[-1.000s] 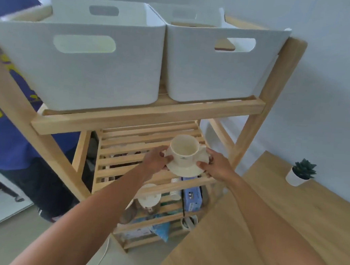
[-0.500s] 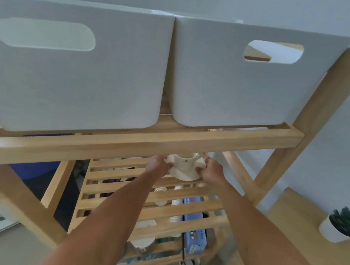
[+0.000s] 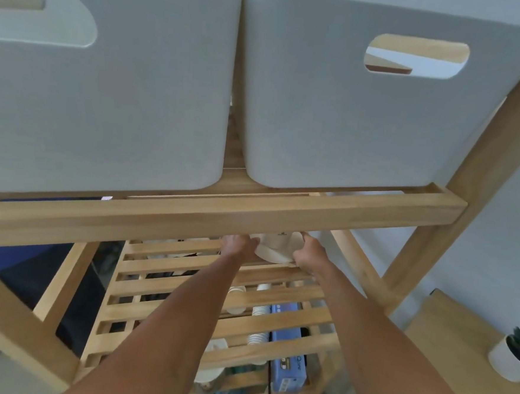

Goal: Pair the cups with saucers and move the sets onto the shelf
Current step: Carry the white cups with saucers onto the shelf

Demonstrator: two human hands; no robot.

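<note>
Saucer (image 3: 274,254) with cup (image 3: 280,240) gripped between left hand (image 3: 239,245) and right hand (image 3: 309,255).

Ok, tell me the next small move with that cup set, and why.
Probably lower the saucer flat onto the slatted shelf, then let go. Left hand and right hand grip its opposite edges at slat level, with the cup tucked under the upper rail.

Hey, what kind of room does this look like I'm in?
Probably a home kitchen or dining corner, though that's a guess. A wooden slatted shelf holds two grey storage bins, stacked paper cups sit on a lower tier, and a small potted plant stands on a wooden table.
</note>
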